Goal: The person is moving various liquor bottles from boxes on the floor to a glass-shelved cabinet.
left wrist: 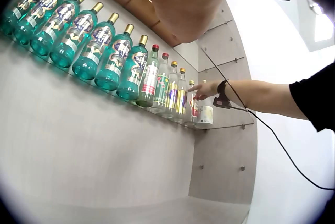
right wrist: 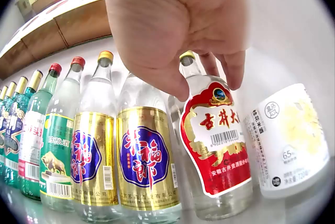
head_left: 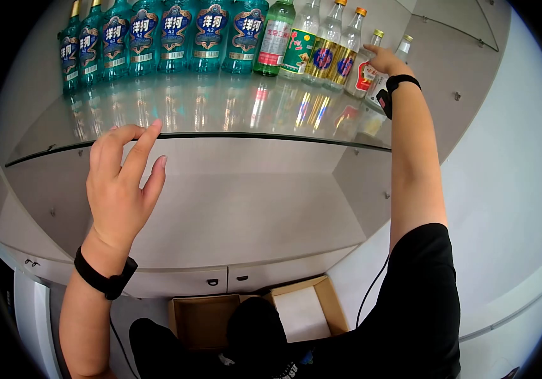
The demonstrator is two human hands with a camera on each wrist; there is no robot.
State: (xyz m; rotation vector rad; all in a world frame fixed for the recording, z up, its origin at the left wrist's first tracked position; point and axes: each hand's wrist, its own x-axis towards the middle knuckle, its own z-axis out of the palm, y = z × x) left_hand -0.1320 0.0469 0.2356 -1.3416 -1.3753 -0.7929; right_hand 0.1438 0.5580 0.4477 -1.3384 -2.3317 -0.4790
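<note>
Right hand (right wrist: pixel 180 30), pinching the red-labelled bottle (right wrist: pixel 219 145) near its neck, could topple the adjacent white-labelled bottle (right wrist: pixel 288 140) if swung sideways.

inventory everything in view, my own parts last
teal bottles: seven, teal, shelf's left
green bottle: one, green, next right
green-labelled bottle: one, clear, next
gold-labelled bottles: two, clear, next
red-labelled bottle: one, clear, next
white-labelled bottle: one, mostly white, right end
bottle shelf: one, clear, under bottles
cabinet: one, pale, around shelf
cardboard boxes: two, brown, on floor
blocks: several, brown, above bottles
wristbands: two, black, wrists
sleeve: one, black, right arm
left hand: one, bare, near shelf edge
right hand: one, bare, holding red-labelled bottle
</note>
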